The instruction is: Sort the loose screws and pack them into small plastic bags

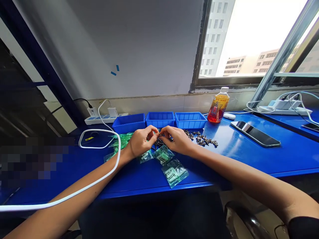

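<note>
My left hand (142,141) and my right hand (177,139) meet fingertip to fingertip over the blue table. Both are closed in a pinch, and whatever small piece lies between the fingers is too tiny to name. Beneath and behind them is a pile of dark screws (160,142), partly hidden by the hands. More dark screws (206,141) lie to the right. Small clear-green bags with pale parts are near my wrists: one bag (163,155) just below the hands, another bag (175,173) closer to the table edge. Several green bags (122,141) are heaped left of my left hand.
Three blue bins, the left bin (128,122), middle bin (159,119) and right bin (190,120), line the wall. A drink bottle (218,106) and a phone (255,133) stand and lie rightward. A white cable (119,149) loops across my left forearm from a power strip (101,119).
</note>
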Motion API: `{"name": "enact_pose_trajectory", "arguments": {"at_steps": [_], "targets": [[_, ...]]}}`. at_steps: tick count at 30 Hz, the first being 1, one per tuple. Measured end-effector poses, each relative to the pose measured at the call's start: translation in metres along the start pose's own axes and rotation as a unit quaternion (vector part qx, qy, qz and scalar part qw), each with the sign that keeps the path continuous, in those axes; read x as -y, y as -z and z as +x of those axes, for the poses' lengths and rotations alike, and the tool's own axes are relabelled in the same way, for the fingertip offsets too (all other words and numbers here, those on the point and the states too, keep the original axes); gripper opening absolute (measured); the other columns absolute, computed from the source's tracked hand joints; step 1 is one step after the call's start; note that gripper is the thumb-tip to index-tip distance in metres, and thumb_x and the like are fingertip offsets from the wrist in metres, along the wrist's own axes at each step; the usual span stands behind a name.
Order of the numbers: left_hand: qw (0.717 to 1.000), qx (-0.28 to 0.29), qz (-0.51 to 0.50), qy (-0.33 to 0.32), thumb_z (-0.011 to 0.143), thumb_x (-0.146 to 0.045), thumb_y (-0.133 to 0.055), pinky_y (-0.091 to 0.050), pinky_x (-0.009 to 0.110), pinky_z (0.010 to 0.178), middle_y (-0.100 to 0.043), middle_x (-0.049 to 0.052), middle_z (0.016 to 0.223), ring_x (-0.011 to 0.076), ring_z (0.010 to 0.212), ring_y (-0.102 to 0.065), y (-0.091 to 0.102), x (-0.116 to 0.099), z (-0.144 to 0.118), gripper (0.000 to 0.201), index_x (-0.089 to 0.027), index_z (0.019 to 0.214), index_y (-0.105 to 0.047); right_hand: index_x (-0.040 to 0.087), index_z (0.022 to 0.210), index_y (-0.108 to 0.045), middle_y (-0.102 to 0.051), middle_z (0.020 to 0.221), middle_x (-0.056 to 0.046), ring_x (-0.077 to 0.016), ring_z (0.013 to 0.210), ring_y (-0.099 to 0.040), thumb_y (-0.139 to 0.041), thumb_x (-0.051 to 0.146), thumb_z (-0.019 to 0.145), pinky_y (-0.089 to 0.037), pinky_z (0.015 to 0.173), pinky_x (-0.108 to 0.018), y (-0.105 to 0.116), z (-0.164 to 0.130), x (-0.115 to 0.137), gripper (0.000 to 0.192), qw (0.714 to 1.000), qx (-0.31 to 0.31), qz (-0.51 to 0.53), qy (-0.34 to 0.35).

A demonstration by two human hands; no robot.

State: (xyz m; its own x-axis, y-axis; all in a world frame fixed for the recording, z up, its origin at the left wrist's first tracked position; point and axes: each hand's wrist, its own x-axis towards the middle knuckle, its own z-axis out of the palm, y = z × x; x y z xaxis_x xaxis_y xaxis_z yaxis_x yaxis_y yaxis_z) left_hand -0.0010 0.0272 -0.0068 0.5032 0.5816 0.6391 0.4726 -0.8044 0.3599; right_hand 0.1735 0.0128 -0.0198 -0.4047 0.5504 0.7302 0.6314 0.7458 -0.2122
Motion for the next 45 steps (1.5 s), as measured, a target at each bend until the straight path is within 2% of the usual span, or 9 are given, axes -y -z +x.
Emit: {"name": "enact_pose_trajectory", "arguments": {"at_steps": [14,21,24,26,29,31,35,42,45], "targets": [[1.000,0.007,0.030,-0.001,0.079,-0.028,-0.043,-0.039,0.019,0.049,-0.056,-0.004,0.054,0.0092,0.047,-0.051,0.002,0.000,0.000,0.016,-0.018,0.082,-0.055,0.016,0.085,-0.056,-0.055,0.063,0.003,-0.0082,0.055,-0.047,-0.054,0.015,0.080,-0.035,0.054,-0.020,0.001,-0.001,0.002,0.006,1.000,0.015,-0.007,-0.016],[1.000,0.004,0.030,0.007,0.079,-0.030,-0.043,-0.038,0.020,0.049,-0.056,-0.004,0.054,0.0097,0.046,-0.050,0.001,0.000,0.001,0.018,-0.017,0.081,-0.055,0.017,0.082,-0.057,-0.062,0.069,-0.002,-0.0130,0.063,-0.054,-0.055,0.018,0.079,-0.037,0.060,-0.024,0.014,0.005,0.009,0.003,0.995,0.054,-0.088,-0.017],[0.999,0.001,0.035,0.026,0.079,-0.030,-0.043,-0.038,0.020,0.049,-0.056,-0.004,0.054,0.0102,0.047,-0.051,0.001,0.000,0.000,0.020,-0.017,0.085,-0.056,0.017,0.080,-0.055,-0.063,0.069,-0.003,-0.0144,0.064,-0.055,-0.050,0.020,0.084,-0.037,0.062,-0.027,0.018,-0.002,0.027,0.007,0.992,-0.008,-0.119,-0.031],[0.998,-0.001,0.038,0.042,0.079,-0.031,-0.042,-0.038,0.021,0.049,-0.055,-0.004,0.054,0.0104,0.047,-0.050,0.000,0.001,0.000,0.021,-0.016,0.087,-0.056,0.017,0.082,-0.055,-0.062,0.068,-0.003,-0.0140,0.064,-0.054,-0.046,0.022,0.086,-0.037,0.061,-0.027,0.014,-0.010,0.037,0.011,0.994,-0.048,-0.095,0.003],[0.998,-0.007,0.038,0.057,0.079,-0.032,-0.042,-0.037,0.021,0.048,-0.053,-0.004,0.053,0.0102,0.045,-0.048,0.000,0.002,0.000,0.023,-0.016,0.088,-0.056,0.018,0.083,-0.053,-0.060,0.066,-0.001,-0.0131,0.060,-0.052,-0.046,0.023,0.086,-0.037,0.058,-0.026,0.001,-0.018,0.037,0.010,0.994,-0.023,-0.047,0.100],[0.997,-0.010,0.038,0.060,0.080,-0.032,-0.043,-0.037,0.021,0.048,-0.053,-0.004,0.053,0.0105,0.045,-0.048,0.000,0.004,0.000,0.023,-0.016,0.089,-0.056,0.019,0.084,-0.053,-0.059,0.066,-0.001,-0.0124,0.061,-0.052,-0.045,0.025,0.087,-0.038,0.058,-0.025,-0.008,-0.016,0.024,0.010,0.987,0.010,-0.026,0.158],[0.996,-0.007,0.047,0.069,0.080,-0.032,-0.043,-0.037,0.021,0.048,-0.053,-0.004,0.055,0.0109,0.046,-0.049,0.000,0.006,0.000,0.025,-0.016,0.094,-0.056,0.018,0.086,-0.054,-0.060,0.068,-0.002,-0.0134,0.063,-0.053,-0.042,0.025,0.088,-0.041,0.060,-0.026,-0.011,0.005,-0.010,0.014,0.977,0.020,-0.055,0.204],[0.997,0.008,0.043,0.065,0.081,-0.031,-0.042,-0.036,0.022,0.048,-0.054,-0.004,0.056,0.0110,0.046,-0.048,0.000,0.005,0.000,0.028,-0.015,0.100,-0.054,0.017,0.083,-0.055,-0.061,0.068,-0.004,-0.0136,0.064,-0.052,-0.044,0.025,0.087,-0.041,0.063,-0.027,0.017,0.021,-0.023,0.014,0.986,-0.039,-0.088,0.140],[0.998,0.020,0.028,0.051,0.080,-0.032,-0.042,-0.038,0.022,0.049,-0.055,-0.004,0.056,0.0108,0.046,-0.049,-0.001,0.004,0.000,0.028,-0.015,0.099,-0.054,0.017,0.081,-0.056,-0.061,0.067,-0.002,-0.0128,0.062,-0.052,-0.045,0.023,0.085,-0.040,0.061,-0.026,0.018,0.013,-0.014,0.013,0.993,-0.012,-0.080,0.083]]}}
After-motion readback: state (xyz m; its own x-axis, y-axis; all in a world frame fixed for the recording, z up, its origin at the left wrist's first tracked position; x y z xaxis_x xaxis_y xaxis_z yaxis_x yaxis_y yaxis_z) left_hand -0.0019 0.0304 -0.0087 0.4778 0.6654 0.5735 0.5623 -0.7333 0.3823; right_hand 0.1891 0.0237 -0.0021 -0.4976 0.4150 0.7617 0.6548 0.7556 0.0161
